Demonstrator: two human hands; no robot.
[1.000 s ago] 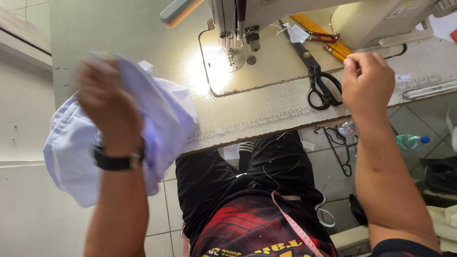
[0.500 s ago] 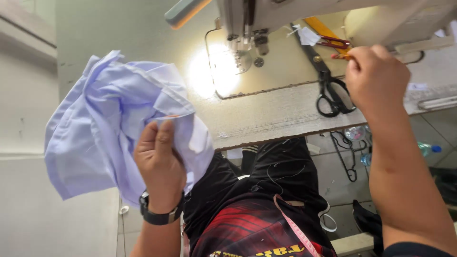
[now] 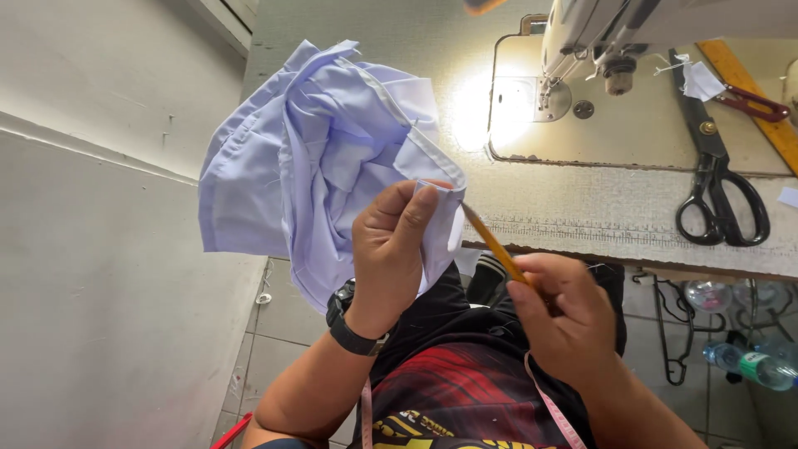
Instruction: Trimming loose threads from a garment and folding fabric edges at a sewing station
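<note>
The pale lilac garment (image 3: pixel 324 158) is thin, matt woven cloth, creased and stitched at its hems, the pencil (image 3: pixel 492 243) looks like painted wood, the scissors (image 3: pixel 716 170) are dark metal with glossy black handles, and the counter (image 3: pixel 582 208) has a rough, speckled matt surface.

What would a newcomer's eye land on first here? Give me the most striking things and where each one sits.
The bunched pale lilac garment stands out first, held up left of centre by the left hand. Just right of it, the right hand points a yellow pencil at the cloth's folded edge. Behind, a sewing machine lights a bright patch on the table, with black scissors lying at the right.
</note>
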